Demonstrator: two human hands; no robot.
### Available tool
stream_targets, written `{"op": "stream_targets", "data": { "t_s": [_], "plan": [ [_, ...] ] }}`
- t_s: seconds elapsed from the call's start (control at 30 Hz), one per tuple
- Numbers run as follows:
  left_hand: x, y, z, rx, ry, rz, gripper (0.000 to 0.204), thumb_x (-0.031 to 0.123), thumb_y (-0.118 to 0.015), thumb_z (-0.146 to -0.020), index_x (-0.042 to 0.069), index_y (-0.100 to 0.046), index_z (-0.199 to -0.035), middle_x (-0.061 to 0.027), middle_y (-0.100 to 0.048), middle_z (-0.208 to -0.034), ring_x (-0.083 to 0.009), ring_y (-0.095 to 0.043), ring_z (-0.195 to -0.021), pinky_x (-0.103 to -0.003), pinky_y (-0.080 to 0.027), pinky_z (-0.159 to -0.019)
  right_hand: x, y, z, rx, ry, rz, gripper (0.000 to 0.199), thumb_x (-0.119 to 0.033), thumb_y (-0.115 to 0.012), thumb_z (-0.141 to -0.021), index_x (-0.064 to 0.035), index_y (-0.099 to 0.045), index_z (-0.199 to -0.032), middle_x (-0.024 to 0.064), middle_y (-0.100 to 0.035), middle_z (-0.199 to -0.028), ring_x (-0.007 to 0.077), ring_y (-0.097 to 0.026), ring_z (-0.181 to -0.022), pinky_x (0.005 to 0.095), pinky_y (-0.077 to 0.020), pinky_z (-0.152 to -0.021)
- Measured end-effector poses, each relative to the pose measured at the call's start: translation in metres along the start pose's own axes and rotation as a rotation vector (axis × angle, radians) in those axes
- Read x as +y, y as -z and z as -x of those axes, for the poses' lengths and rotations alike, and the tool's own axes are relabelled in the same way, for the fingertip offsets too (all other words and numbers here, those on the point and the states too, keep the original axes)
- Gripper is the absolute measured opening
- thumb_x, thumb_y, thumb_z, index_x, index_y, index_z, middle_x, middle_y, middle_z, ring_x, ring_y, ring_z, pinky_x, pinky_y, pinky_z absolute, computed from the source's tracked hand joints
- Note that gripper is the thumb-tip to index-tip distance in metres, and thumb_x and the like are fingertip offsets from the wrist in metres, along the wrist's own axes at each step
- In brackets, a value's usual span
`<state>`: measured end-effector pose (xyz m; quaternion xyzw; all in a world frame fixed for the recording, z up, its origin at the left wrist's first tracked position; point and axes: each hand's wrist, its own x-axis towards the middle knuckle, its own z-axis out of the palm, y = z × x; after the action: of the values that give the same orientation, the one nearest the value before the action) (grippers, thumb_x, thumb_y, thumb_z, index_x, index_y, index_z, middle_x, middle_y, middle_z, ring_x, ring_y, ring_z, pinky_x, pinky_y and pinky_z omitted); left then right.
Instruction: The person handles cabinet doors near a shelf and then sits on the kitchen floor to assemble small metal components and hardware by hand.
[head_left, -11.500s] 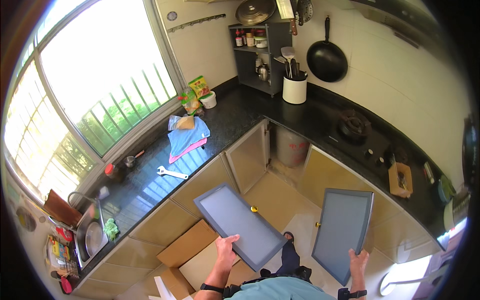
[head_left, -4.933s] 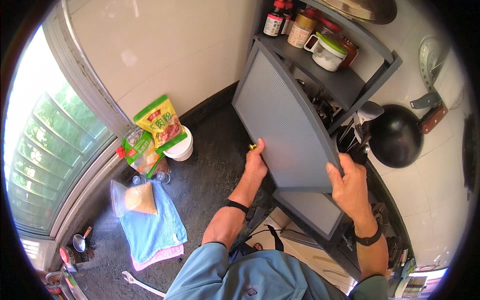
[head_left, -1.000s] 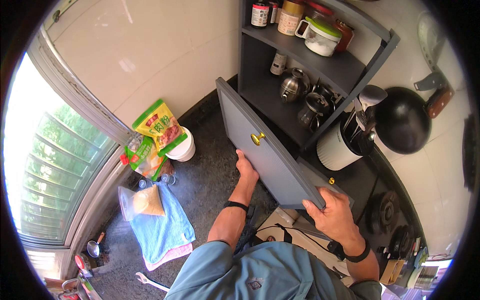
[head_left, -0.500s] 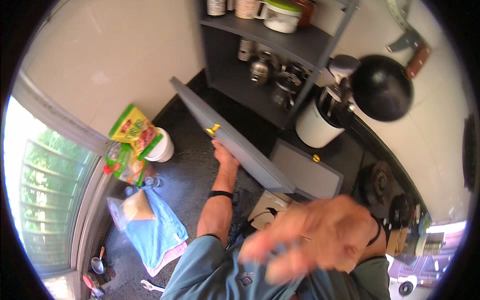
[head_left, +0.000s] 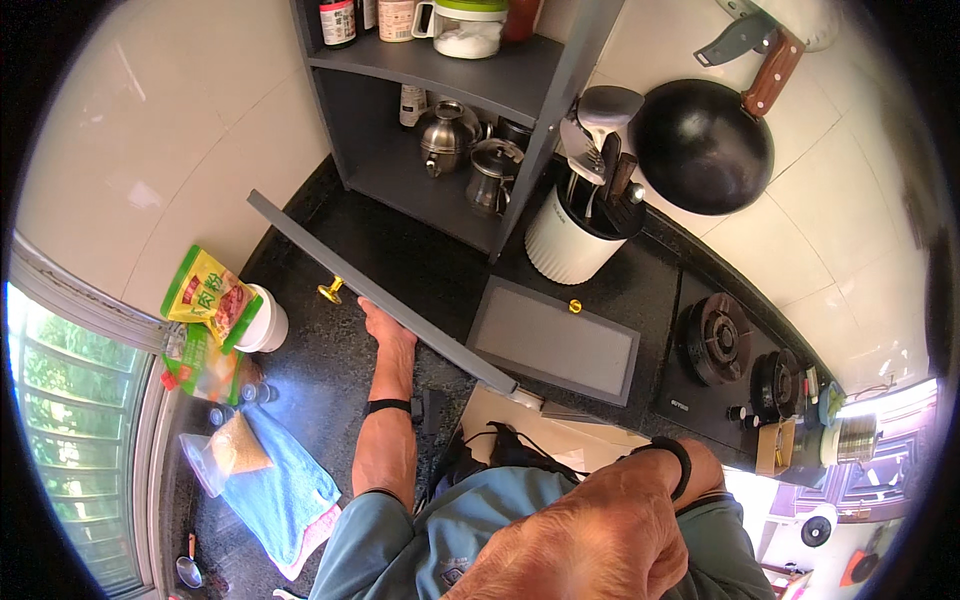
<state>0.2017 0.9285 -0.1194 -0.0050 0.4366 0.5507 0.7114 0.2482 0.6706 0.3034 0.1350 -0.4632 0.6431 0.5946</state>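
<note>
A grey cabinet door (head_left: 400,305) with a gold knob (head_left: 331,290) stands tilted on edge over the dark countertop. My left hand (head_left: 388,328) grips it near its middle; some fingers are hidden by the panel. Close to the camera at the lower edge is my right hand (head_left: 575,550), with its back showing and its fingers out of sight. A second, smaller grey door panel (head_left: 545,345) with its own gold knob (head_left: 575,306) lies on the countertop to the right of the first.
Behind stands a grey shelf unit (head_left: 400,190) with metal pots. A white utensil holder (head_left: 565,240), a gas stove (head_left: 690,390) and a hanging wok (head_left: 700,145) are to the right. Food bags (head_left: 205,290), a white tub (head_left: 265,320) and a blue cloth (head_left: 280,490) sit left.
My right hand has come down toward the lower edge and its fingers have gone out of sight. The view has shifted, so the door sits further left; my left hand stays on it.
</note>
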Motion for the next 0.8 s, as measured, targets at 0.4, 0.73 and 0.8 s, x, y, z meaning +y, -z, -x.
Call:
{"op": "stream_targets", "data": {
  "t_s": [0.4, 0.73, 0.8],
  "plan": [
    [-0.021, 0.064, -0.057, -0.956, 0.148, 0.367, 0.028, 0.035, -0.044, -0.098, 0.014, -0.062, -0.106, -0.0041, -0.064, -0.090, -0.0236, -0.057, -0.078, -0.038, -0.046, -0.068, -0.104, 0.019, 0.020, -0.051, -0.209, -0.168, 0.025, -0.010, -0.053, -0.097, -0.0103, -0.070, -0.115, 0.0257, -0.053, -0.127, 0.0363, -0.062, -0.106, 0.0344, -0.0567, -0.071],
    [-0.007, 0.016, -0.013, -0.045, -0.159, 0.012, 0.055, 0.057, -0.042, -0.095, 0.007, -0.054, -0.116, -0.0085, -0.060, -0.106, -0.0259, -0.059, -0.093, -0.044, -0.051, -0.078, -0.096, 0.088, 0.057, 0.072, -0.414, 2.084, 0.059, -0.021, -0.083, -0.067, -0.0009, -0.057, -0.116, 0.0090, -0.061, -0.100, 0.0206, -0.063, -0.064, 0.0288, -0.0538, -0.058],
    [-0.009, -0.053, 0.051, 0.180, -0.236, -0.066, 0.064, 0.058, -0.040, -0.096, 0.003, -0.051, -0.127, -0.0121, -0.060, -0.121, -0.0302, -0.060, -0.107, -0.045, -0.051, -0.092, -0.092, 0.101, 0.071, 0.172, -0.595, 1.991, 0.046, -0.023, -0.074, -0.080, -0.0010, -0.055, -0.116, 0.0111, -0.060, -0.094, 0.0267, -0.065, -0.070, 0.0326, -0.0546, -0.059]
  ]
}}
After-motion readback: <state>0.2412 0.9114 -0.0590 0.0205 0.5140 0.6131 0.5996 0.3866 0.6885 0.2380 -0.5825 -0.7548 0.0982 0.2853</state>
